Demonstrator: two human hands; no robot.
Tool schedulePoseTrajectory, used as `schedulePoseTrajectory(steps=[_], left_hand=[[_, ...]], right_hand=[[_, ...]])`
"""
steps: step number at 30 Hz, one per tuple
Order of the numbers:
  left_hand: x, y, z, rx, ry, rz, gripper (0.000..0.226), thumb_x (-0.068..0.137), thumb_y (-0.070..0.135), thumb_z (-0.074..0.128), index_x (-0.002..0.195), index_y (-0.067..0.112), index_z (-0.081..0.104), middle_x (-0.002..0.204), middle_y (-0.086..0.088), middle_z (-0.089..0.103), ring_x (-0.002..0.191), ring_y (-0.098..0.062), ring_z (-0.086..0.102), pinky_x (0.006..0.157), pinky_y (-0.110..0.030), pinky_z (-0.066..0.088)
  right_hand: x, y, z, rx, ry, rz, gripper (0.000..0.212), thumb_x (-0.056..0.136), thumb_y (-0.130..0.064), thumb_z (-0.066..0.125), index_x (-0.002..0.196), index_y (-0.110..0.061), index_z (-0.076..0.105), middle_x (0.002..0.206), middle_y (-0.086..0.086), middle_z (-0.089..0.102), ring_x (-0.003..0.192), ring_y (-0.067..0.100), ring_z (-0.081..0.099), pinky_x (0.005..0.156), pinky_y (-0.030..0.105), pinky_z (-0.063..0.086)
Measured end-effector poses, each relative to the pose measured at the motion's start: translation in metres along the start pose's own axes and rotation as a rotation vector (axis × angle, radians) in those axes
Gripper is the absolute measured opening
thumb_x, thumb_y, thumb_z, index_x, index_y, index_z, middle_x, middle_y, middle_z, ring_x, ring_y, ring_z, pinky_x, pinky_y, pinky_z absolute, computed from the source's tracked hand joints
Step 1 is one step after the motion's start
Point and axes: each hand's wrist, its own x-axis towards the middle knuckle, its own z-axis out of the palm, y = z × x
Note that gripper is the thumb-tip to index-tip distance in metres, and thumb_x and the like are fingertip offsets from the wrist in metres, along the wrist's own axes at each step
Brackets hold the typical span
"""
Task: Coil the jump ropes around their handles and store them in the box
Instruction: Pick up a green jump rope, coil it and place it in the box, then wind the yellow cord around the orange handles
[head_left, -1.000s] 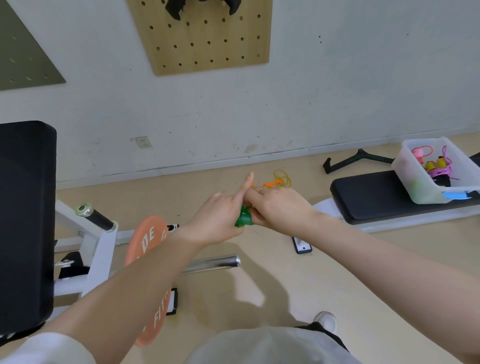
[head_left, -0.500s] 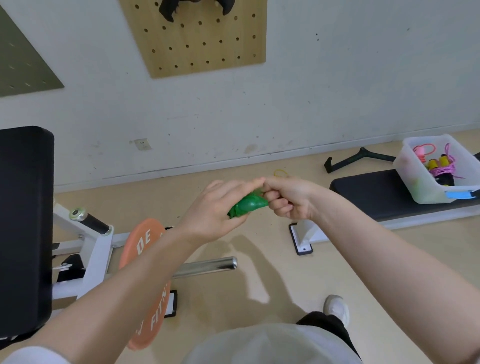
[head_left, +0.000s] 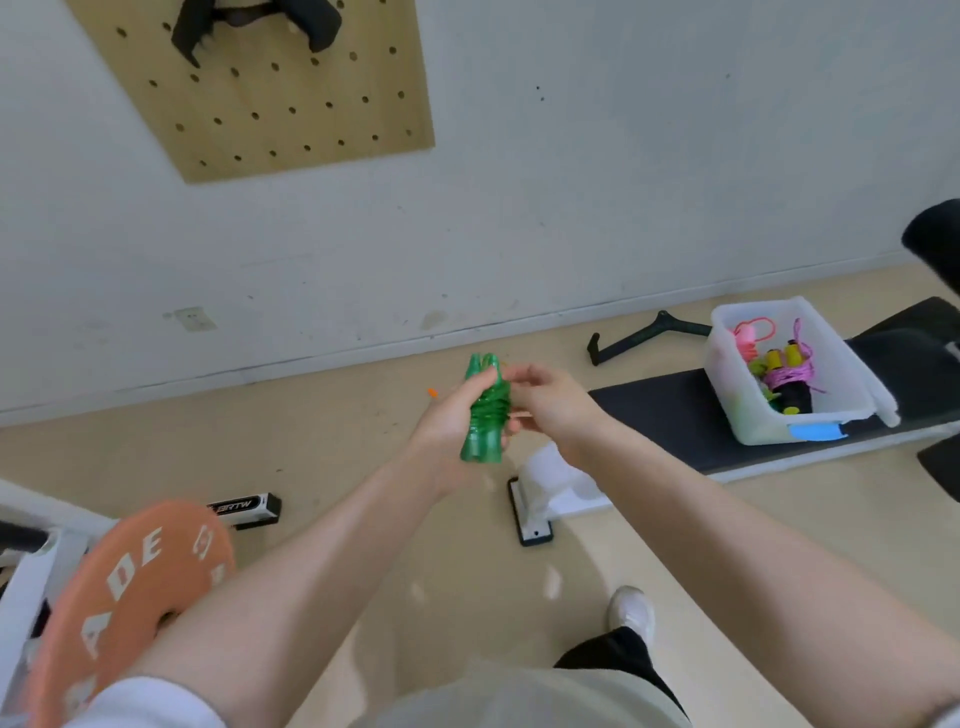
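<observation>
My left hand (head_left: 448, 421) grips a pair of green jump-rope handles (head_left: 487, 415), held upright side by side with green rope wound round their middle. My right hand (head_left: 545, 400) sits just right of the handles, fingers curled and pinching a thin strand of the rope beside them. A clear plastic box (head_left: 737, 410) stands on a black bench pad to the right. Coiled ropes lie inside the box: a pink one (head_left: 748, 338) and a purple one with yellow handles (head_left: 787, 371).
A black bench pad (head_left: 670, 421) on a white frame (head_left: 550, 488) runs along the floor at right. A black bar attachment (head_left: 644, 338) lies by the wall. An orange weight plate (head_left: 130, 587) and white rack stand at lower left. My white shoe (head_left: 631, 613) is below.
The green handles went from lying sideways between my hands to standing upright in my left hand. My right hand shifted to their right side. The view swung right and the box looks nearer.
</observation>
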Motion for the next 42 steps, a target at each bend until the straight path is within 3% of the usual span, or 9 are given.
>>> schedulePoseTrajectory(steps=[5, 12, 16, 20, 25, 29, 35, 39, 42], left_hand=[[0.065, -0.012, 0.111, 0.051, 0.078, -0.061, 0.03, 0.091, 0.035, 0.055, 0.104, 0.008, 0.063, 0.087, -0.012, 0.066, 0.069, -0.021, 0.064, 0.063, -0.031, 0.052], [0.174, -0.038, 0.26, 0.106, 0.146, -0.24, 0.054, 0.088, 0.06, 0.046, 0.106, 0.012, 0.063, 0.098, -0.013, 0.068, 0.083, -0.026, 0.068, 0.079, -0.042, 0.056], [0.231, -0.059, 0.325, 0.207, 0.045, -0.327, 0.059, 0.092, 0.064, 0.027, 0.097, 0.017, 0.063, 0.102, -0.013, 0.066, 0.094, -0.025, 0.065, 0.088, -0.04, 0.052], [0.286, -0.088, 0.368, 0.397, -0.068, -0.38, 0.061, 0.094, 0.062, 0.022, 0.118, 0.021, 0.06, 0.121, -0.008, 0.062, 0.109, -0.02, 0.059, 0.102, -0.039, 0.043], [0.335, -0.132, 0.384, 0.595, -0.029, -0.365, 0.058, 0.097, 0.053, 0.023, 0.137, 0.017, 0.043, 0.141, 0.0, 0.043, 0.128, -0.016, 0.04, 0.113, -0.036, 0.027], [0.372, -0.159, 0.368, 0.66, 0.043, -0.394, 0.046, 0.1, 0.046, 0.025, 0.117, 0.02, 0.059, 0.134, -0.001, 0.052, 0.124, -0.018, 0.046, 0.111, -0.042, 0.03], [0.408, -0.183, 0.358, 0.698, 0.064, -0.333, 0.033, 0.098, 0.048, 0.028, 0.11, 0.028, 0.051, 0.119, 0.005, 0.054, 0.115, -0.016, 0.05, 0.107, -0.042, 0.035], [0.41, -0.182, 0.36, 0.597, 0.018, -0.319, 0.026, 0.099, 0.043, 0.029, 0.117, 0.029, 0.042, 0.116, 0.007, 0.053, 0.11, -0.014, 0.052, 0.104, -0.037, 0.039], [0.407, -0.169, 0.347, 0.612, 0.014, -0.317, 0.041, 0.1, 0.042, 0.028, 0.131, 0.021, 0.044, 0.118, 0.006, 0.053, 0.11, -0.014, 0.053, 0.101, -0.036, 0.041]], right_hand=[[0.031, -0.006, -0.119, -0.006, -0.017, 0.039, 0.036, 0.091, -0.005, 0.034, 0.095, -0.017, 0.068, 0.097, 0.019, 0.066, 0.077, 0.029, 0.062, 0.066, 0.038, 0.052], [0.057, 0.0, -0.285, -0.036, -0.008, -0.028, 0.028, 0.094, -0.025, 0.052, 0.121, -0.017, 0.051, 0.099, 0.001, 0.063, 0.084, 0.009, 0.062, 0.061, 0.016, 0.051], [0.084, 0.027, -0.369, -0.003, 0.124, 0.037, 0.024, 0.093, -0.022, 0.054, 0.116, -0.017, 0.052, 0.11, 0.005, 0.064, 0.1, 0.017, 0.063, 0.091, 0.033, 0.052], [0.115, 0.064, -0.43, 0.153, 0.235, 0.122, 0.024, 0.092, -0.017, 0.055, 0.116, -0.017, 0.051, 0.106, 0.002, 0.064, 0.096, 0.015, 0.065, 0.08, 0.029, 0.057], [0.169, 0.129, -0.486, -0.267, 0.535, 0.207, 0.046, 0.087, -0.029, 0.062, 0.127, -0.013, 0.046, 0.112, 0.004, 0.061, 0.105, 0.023, 0.057, 0.092, 0.038, 0.047], [0.209, 0.17, -0.514, -0.501, 0.46, 0.269, 0.049, 0.088, -0.034, 0.06, 0.129, -0.011, 0.043, 0.12, 0.009, 0.055, 0.11, 0.027, 0.052, 0.089, 0.038, 0.043], [0.251, 0.199, -0.519, -0.633, 0.285, 0.198, 0.043, 0.098, -0.032, 0.039, 0.132, -0.006, 0.04, 0.125, 0.015, 0.052, 0.114, 0.032, 0.048, 0.094, 0.042, 0.041], [0.265, 0.188, -0.512, -1.021, 0.338, 0.216, 0.052, 0.099, -0.04, 0.028, 0.143, -0.013, 0.026, 0.146, 0.009, 0.034, 0.135, 0.031, 0.028, 0.107, 0.047, 0.024], [0.259, 0.163, -0.501, -1.166, 0.428, 0.164, 0.051, 0.098, -0.041, 0.029, 0.14, -0.012, 0.032, 0.148, 0.009, 0.031, 0.138, 0.028, 0.022, 0.111, 0.045, 0.017]])
